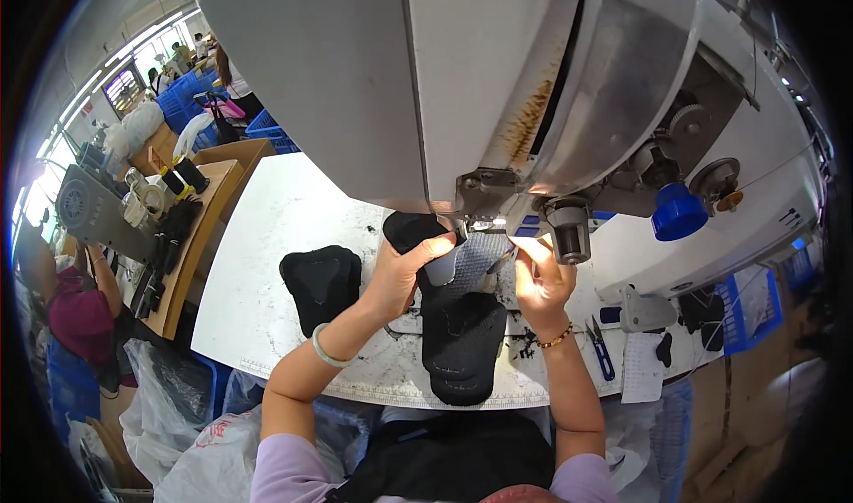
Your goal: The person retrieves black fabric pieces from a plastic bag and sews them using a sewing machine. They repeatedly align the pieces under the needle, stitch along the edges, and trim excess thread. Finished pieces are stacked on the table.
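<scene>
Under the head of a large white sewing machine [320,76] lies a grey textured fabric piece [480,259], joined or laid against black material. My left hand [397,276] grips its left side, thumb on top, the other fingers mostly hidden beneath. At its right edge my right hand [544,288] is closed, thumb and fingertips pinching the fabric near the needle area. The needle itself is hard to make out. Just in front, a stack of black padded fabric pieces [464,343] reaches the table's near edge. Another black stack [322,281] sits left of my left forearm.
Blue-handled thread snips [601,354] and a paper sheet [641,365] lie right of my right wrist. Black scraps litter the white table [244,299]. A blue knob [678,211] hangs from the machine. A co-worker [84,316] sits at the left beside another machine [98,214].
</scene>
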The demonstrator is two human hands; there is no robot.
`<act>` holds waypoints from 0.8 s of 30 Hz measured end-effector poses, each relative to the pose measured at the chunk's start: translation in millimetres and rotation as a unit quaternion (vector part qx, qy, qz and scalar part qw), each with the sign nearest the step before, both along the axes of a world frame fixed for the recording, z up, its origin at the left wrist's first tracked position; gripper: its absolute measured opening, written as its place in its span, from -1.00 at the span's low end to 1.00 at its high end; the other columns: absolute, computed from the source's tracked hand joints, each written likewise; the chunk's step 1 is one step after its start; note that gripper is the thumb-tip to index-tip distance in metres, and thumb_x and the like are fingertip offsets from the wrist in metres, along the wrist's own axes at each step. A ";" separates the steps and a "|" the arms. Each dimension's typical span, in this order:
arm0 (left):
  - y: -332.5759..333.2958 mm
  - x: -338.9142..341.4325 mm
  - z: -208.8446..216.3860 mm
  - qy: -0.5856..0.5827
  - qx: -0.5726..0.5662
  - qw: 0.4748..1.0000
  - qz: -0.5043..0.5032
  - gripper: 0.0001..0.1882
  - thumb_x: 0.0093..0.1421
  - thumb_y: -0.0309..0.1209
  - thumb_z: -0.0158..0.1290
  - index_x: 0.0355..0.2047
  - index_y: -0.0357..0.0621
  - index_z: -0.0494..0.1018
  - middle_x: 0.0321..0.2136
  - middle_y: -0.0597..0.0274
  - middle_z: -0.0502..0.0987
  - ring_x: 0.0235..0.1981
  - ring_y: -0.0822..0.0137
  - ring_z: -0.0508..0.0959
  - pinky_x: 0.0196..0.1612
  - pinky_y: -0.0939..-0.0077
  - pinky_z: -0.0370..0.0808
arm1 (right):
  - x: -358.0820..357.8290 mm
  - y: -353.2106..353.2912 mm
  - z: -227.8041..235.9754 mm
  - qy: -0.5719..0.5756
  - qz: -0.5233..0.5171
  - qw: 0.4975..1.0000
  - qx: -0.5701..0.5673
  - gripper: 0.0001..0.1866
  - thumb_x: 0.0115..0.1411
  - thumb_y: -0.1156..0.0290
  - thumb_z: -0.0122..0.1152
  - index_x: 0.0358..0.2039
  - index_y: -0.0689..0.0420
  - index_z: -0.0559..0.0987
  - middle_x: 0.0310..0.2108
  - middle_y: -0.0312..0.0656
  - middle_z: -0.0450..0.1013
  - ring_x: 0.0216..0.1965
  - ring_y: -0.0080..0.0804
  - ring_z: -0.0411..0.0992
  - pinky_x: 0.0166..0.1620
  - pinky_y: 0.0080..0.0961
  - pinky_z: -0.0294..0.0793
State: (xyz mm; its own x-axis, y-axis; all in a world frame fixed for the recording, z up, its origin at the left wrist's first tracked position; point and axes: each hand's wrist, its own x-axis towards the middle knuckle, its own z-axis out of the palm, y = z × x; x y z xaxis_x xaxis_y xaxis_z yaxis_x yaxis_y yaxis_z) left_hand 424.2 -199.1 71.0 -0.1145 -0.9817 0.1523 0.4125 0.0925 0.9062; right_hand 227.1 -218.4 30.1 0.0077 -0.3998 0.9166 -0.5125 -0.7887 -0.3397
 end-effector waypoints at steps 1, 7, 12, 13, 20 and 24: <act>5.5 -4.9 1.9 0.017 0.021 1.000 0.013 -0.84 0.06 -0.53 0.11 -0.31 -0.26 0.46 -0.42 0.32 0.50 -0.38 0.52 0.46 -0.26 0.64 0.39 | 3.6 0.9 2.4 -0.006 0.024 1.000 -0.014 -0.67 -0.14 0.78 0.16 -0.32 0.19 0.55 -0.29 -0.13 0.47 -0.41 -0.27 0.46 -0.36 -0.50 0.43; 21.3 -36.8 -3.6 0.004 -0.074 0.984 0.159 -0.85 0.12 -0.52 0.07 -0.27 -0.24 0.42 -0.37 0.32 0.48 -0.34 0.50 0.44 -0.21 0.61 0.38 | 2.2 5.4 -2.5 0.063 0.061 0.996 -0.032 -0.69 -0.09 0.69 0.11 -0.28 0.14 0.55 -0.22 -0.08 0.46 -0.25 -0.22 0.47 -0.21 -0.43 0.48; 27.4 -53.5 1.1 -0.022 -0.094 0.966 0.241 -0.93 0.10 -0.55 0.06 -0.38 -0.20 0.42 -0.42 0.35 0.45 -0.39 0.54 0.41 -0.27 0.64 0.36 | 1.4 8.4 1.2 0.075 0.104 0.991 -0.044 -0.68 -0.12 0.67 0.12 -0.26 0.17 0.51 -0.22 -0.07 0.45 -0.24 -0.21 0.47 -0.23 -0.43 0.50; 27.3 -55.1 3.4 -0.003 -0.097 0.966 0.240 -0.90 0.09 -0.56 0.06 -0.34 -0.24 0.43 -0.43 0.30 0.46 -0.39 0.49 0.42 -0.26 0.62 0.36 | 0.7 8.3 -0.8 0.082 0.110 0.989 -0.045 -0.67 -0.12 0.66 0.12 -0.26 0.17 0.50 -0.22 -0.06 0.45 -0.25 -0.22 0.47 -0.25 -0.44 0.50; 31.0 -1.8 -37.4 -0.037 -0.118 0.967 0.222 -0.82 0.13 -0.55 -0.12 -0.26 -0.39 0.35 -0.31 0.14 0.37 -0.25 0.32 0.36 -0.10 0.53 0.26 | 7.1 12.0 13.7 0.107 0.115 0.983 -0.093 -0.65 -0.16 0.61 0.28 -0.30 -0.04 0.61 -0.28 -0.34 0.45 -0.47 -0.50 0.45 -0.50 -0.62 0.41; 27.6 19.6 -41.6 -0.416 -0.518 0.599 0.447 -0.81 0.05 -0.51 -0.04 -0.28 -0.12 0.42 -0.27 0.24 0.40 -0.18 0.27 0.39 -0.09 0.39 0.29 | 3.6 10.8 13.2 0.101 0.112 0.984 -0.095 -0.66 -0.15 0.61 0.26 -0.31 -0.04 0.62 -0.29 -0.35 0.46 -0.51 -0.51 0.43 -0.53 -0.64 0.39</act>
